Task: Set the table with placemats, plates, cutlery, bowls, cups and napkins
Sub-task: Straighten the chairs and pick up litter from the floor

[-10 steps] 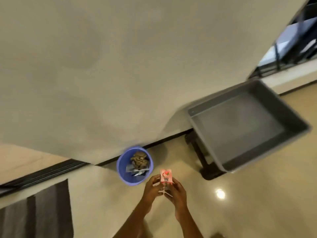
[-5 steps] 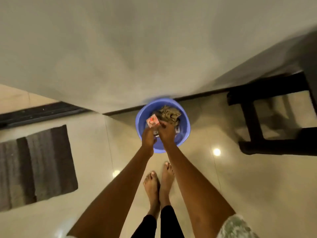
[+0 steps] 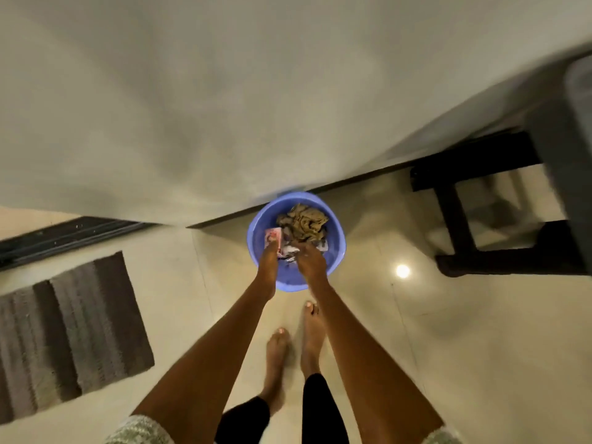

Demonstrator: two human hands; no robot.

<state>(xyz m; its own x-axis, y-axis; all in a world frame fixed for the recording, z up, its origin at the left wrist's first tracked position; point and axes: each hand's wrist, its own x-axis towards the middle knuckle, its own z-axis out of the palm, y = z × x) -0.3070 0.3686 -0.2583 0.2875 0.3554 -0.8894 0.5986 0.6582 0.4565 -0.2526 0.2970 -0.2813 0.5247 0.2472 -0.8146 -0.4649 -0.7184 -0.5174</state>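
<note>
At the far left a grey striped mat lies flat on the pale glossy floor, just below a dark door track that runs along the foot of the wall; further right, both bare arms reach down from the bottom edge toward a blue plastic bin that stands on the floor against the wall's dark skirting; the left hand is over the bin's near left part, its fingers pinching a small pink and white packet held just inside the rim, though the exact lie of the fingers is blurred; the right hand is just beside it, lowered into the bin with fingers bent toward white paper scraps, and whether it grips anything I cannot tell; a crumpled brownish wad fills the far part of the bin, behind both hands; below the bin two bare feet stand on the floor, close together, with black leggings above them; a bright light spot reflects on the floor to the right of the bin; at the far right a dark wooden stand rests on the floor, with a blurred grey tub on top of it at the frame edge.
</note>
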